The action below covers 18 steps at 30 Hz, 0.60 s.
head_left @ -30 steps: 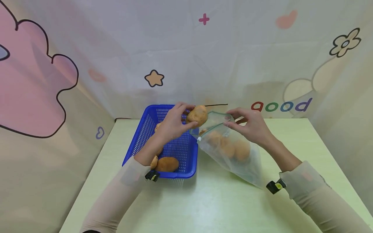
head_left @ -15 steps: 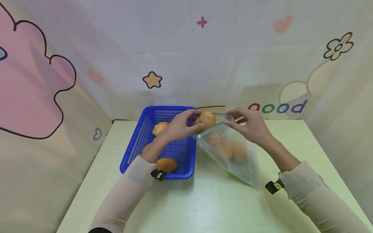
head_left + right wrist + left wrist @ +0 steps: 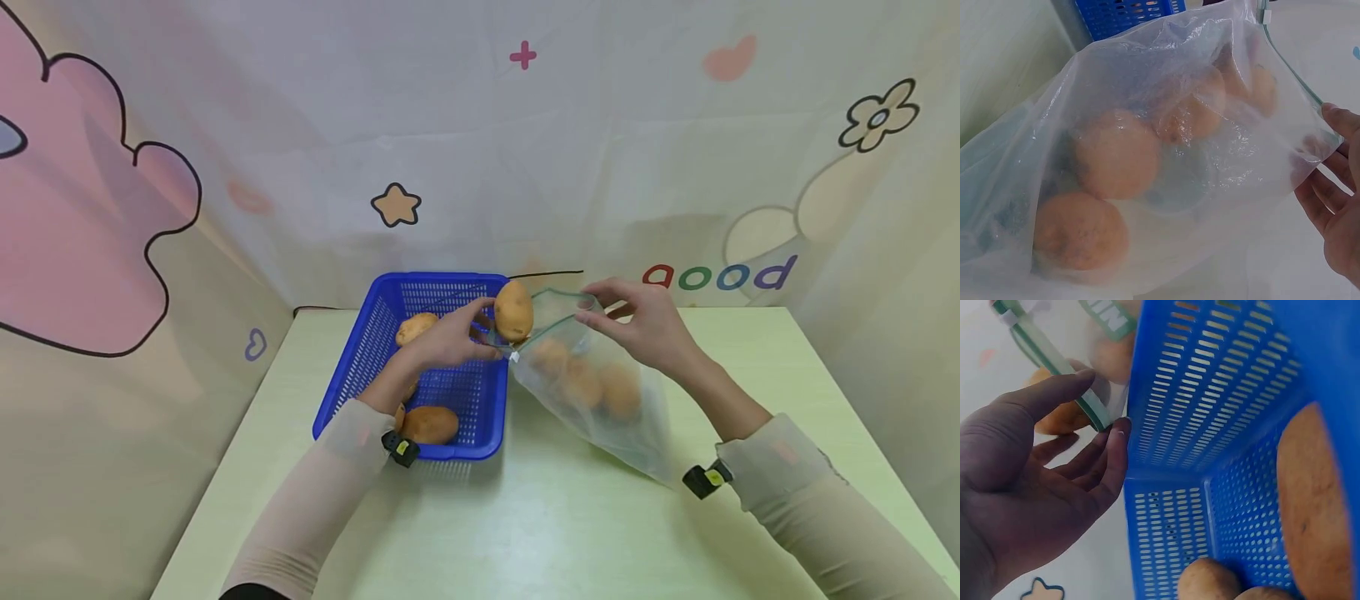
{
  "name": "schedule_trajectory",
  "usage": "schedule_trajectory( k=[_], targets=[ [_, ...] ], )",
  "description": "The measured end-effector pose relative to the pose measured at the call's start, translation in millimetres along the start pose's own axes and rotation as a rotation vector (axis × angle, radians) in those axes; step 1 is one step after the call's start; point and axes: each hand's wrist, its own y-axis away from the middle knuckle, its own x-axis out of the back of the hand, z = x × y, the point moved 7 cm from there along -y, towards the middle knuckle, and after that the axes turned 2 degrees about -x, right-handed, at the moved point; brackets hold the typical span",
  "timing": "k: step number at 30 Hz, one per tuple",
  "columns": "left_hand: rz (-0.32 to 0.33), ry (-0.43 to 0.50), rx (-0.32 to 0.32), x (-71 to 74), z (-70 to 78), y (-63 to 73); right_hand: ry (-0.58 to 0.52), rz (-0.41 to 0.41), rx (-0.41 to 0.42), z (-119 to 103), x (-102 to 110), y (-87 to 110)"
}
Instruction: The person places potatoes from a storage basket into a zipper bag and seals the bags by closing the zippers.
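My left hand (image 3: 452,336) is at the bag's near-left corner, its fingers about a potato (image 3: 514,311) that stands upright at the mouth. In the left wrist view, thumb and fingers lie around the green-edged bag corner, with the potato (image 3: 1057,415) partly hidden behind the thumb. My right hand (image 3: 643,321) pinches the far-right rim of the clear zip bag (image 3: 600,429), keeping its mouth spread. Several potatoes (image 3: 1116,153) show through the plastic. A white slider (image 3: 514,357) sits at the zip's left end.
A blue slotted basket (image 3: 491,417) stands left of the bag, below my left forearm. Several potatoes lie in it, including one potato (image 3: 431,425) near its front wall. Behind the pale green table (image 3: 480,533) hangs a printed curtain (image 3: 465,150).
The potato first went right into the bag's mouth, then came back left and turned upright. My left hand shifted with it and sits lower. The right hand stays on the rim.
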Motion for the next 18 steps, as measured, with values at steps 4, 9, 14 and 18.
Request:
schedule_trajectory(
  k=[4, 9, 14, 18],
  targets=[
    [0.012, -0.064, 0.003, -1.2, 3.1, -3.2, -0.002, 0.0, 0.004, 0, 0, -0.6],
    [0.059, -0.11, -0.009, 0.3, 7.5, -6.2, -0.005, 0.002, -0.002, 1, 2, -1.1],
    [0.133, -0.093, -0.072, 6.4, 21.7, -2.8, -0.023, 0.024, -0.074, 7, 15, 3.5],
    [0.206, -0.013, -0.159, 22.0, 54.0, 5.0, -0.22, 0.092, -0.152, 9, 43, 6.9]
  ],
)
